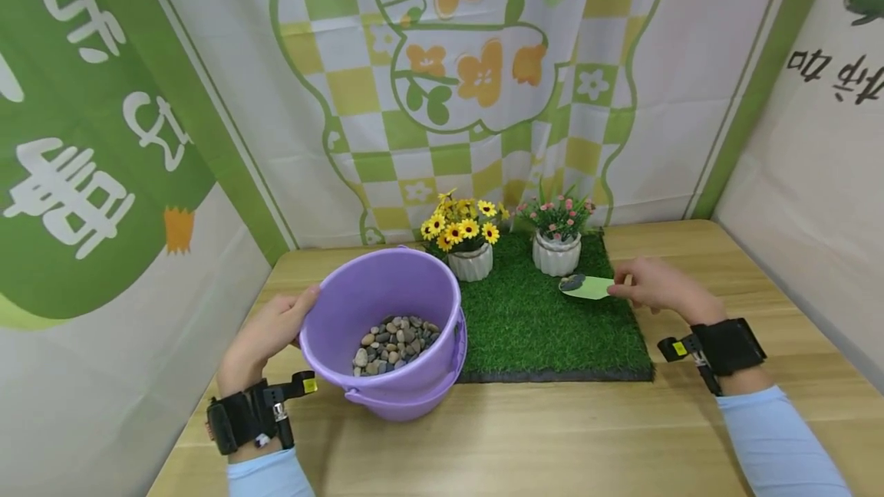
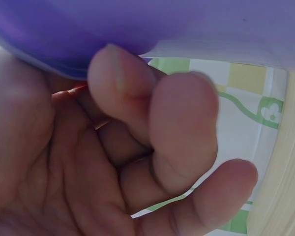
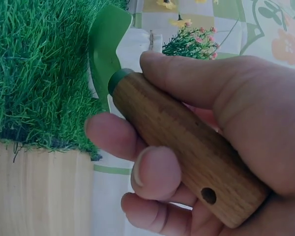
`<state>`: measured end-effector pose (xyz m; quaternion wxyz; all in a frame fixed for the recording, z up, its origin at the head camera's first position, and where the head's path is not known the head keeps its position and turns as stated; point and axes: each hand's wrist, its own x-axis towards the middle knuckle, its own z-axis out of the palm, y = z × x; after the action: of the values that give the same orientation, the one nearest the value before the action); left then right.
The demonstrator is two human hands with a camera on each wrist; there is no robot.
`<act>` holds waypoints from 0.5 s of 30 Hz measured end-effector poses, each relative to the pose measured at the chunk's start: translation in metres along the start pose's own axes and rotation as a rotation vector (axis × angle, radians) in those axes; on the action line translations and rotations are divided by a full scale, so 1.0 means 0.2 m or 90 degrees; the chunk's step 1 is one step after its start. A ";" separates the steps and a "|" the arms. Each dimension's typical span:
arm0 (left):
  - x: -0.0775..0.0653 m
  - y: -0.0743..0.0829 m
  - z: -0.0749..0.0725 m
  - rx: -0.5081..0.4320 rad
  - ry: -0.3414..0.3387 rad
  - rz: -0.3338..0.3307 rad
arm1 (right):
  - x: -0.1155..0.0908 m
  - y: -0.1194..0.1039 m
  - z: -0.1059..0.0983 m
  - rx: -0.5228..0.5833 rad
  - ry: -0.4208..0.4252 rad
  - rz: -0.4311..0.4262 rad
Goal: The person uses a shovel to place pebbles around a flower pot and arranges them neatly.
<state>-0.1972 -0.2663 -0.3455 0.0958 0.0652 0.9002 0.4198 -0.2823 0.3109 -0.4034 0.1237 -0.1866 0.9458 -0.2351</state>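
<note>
While the left hand [image 1: 268, 330] pinches the rim of the bucket [image 1: 376, 294], the right hand [image 1: 658, 285] curls round the trowel [image 1: 595, 287].
Stones [image 1: 572, 283] mask its tip; the left wrist view crops the bucket.

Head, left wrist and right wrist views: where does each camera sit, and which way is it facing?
Head: worn on the head, facing forward and down at the purple bucket, pebbles, turf mat and trowel; left hand, right hand and both forearms show.
Left wrist: worn on that wrist, close up on the bucket, backdrop cloth beyond; palm and fingers show.
Right wrist: worn on that wrist, facing the wooden handle, turf and pink flowers beyond; thumb and fingers show.
Shared: head and right wrist both show trowel, turf and pink flowers.
</note>
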 end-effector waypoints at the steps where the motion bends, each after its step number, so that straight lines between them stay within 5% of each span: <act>1: 0.00 0.00 0.00 0.000 -0.002 0.000 | 0.00 -0.01 0.00 -0.003 -0.001 0.003; 15: 0.01 -0.01 0.01 -0.008 -0.003 0.018 | -0.07 0.00 -0.04 -0.078 0.033 0.032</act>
<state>-0.1987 -0.2655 -0.3482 0.0924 0.0781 0.8963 0.4267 -0.2735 0.3202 -0.3942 0.0932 -0.1637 0.9658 -0.1783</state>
